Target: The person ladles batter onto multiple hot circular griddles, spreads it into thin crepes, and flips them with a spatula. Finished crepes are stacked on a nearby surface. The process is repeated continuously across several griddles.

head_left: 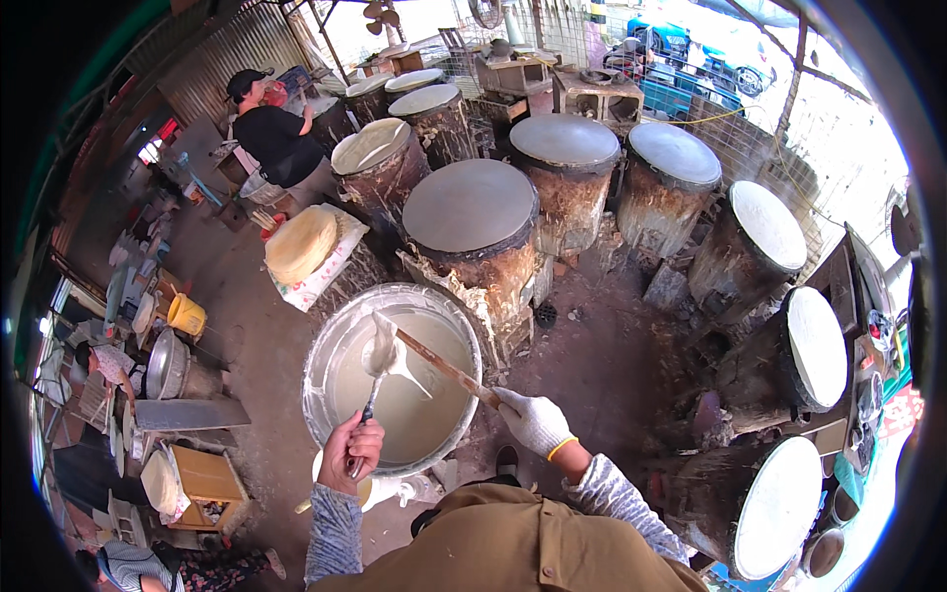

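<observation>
A large round basin (312,390) of pale batter (419,426) stands in front of me. My bare left hand (353,449) is closed round the dark handle of a ladle (379,357), whose batter-coated bowl is over the basin. My right hand (536,422), in a white knit glove, grips a wooden stick (442,367). The stick slants across the basin to the left, its far end beside the ladle bowl. A white, pointed shape shows below that end; I cannot tell whether it is batter or part of a tool.
Drum-shaped stoves with round, pale-coated tops (472,205) curve from ahead round to my right. A stack of thin round sheets (301,245) lies on a patterned cloth at the left. Farther back stands a person in black (281,143). A yellow bucket (185,314) is at far left.
</observation>
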Tool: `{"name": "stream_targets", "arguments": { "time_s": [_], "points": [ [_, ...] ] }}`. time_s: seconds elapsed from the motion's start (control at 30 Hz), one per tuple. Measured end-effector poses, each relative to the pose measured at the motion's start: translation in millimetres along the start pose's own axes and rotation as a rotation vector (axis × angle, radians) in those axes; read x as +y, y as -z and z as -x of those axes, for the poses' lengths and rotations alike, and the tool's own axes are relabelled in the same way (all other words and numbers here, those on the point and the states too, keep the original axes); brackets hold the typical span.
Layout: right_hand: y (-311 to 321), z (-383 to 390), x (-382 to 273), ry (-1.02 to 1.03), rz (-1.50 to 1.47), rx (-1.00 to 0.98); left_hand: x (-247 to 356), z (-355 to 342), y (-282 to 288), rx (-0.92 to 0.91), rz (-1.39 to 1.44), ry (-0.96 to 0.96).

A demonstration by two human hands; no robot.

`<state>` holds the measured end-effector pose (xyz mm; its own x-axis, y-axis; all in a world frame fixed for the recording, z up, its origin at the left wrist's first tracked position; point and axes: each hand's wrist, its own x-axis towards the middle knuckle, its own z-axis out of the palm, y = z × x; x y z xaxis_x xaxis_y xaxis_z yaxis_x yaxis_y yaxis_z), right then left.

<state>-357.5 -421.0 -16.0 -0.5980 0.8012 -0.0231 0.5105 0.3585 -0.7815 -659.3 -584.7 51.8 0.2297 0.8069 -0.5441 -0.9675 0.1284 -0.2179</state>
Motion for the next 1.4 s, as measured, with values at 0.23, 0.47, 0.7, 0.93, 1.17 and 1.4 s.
{"name": "stream_targets", "arguments": {
  "time_s": [0.23,0.47,0.7,0.93,1.17,1.4],
  "points": [
    [38.8,4.0,-31.2,0.18,-0.027,0.215,-21.0,30.8,-68.1,-0.147,-0.389,-0.21],
    [54.6,-19.8,-67.2,0.314,-0.11,0.273,-35.8,22.6,-69.4,0.443,-1.182,-1.045],
    [15.3,-2.4,-6.6,0.125,0.145,0.291,-4.9,-7.1,-38.3,0.028,-0.202,0.067],
    [58.7,100.2,70.7,-0.135,0.284,0.578,-92.9,-86.1,-110.1,-0.097,-0.332,0.359],
    [49.2,320.8,154.3,-0.47,-0.427,1.157,-276.8,-144.2,-163.0,-0.202,-0.853,0.682],
    [81.9,419.5,88.1,-0.456,-1.307,1.526,-483.8,-196.8,-143.6,-0.364,-1.165,1.207]
  ]
}}
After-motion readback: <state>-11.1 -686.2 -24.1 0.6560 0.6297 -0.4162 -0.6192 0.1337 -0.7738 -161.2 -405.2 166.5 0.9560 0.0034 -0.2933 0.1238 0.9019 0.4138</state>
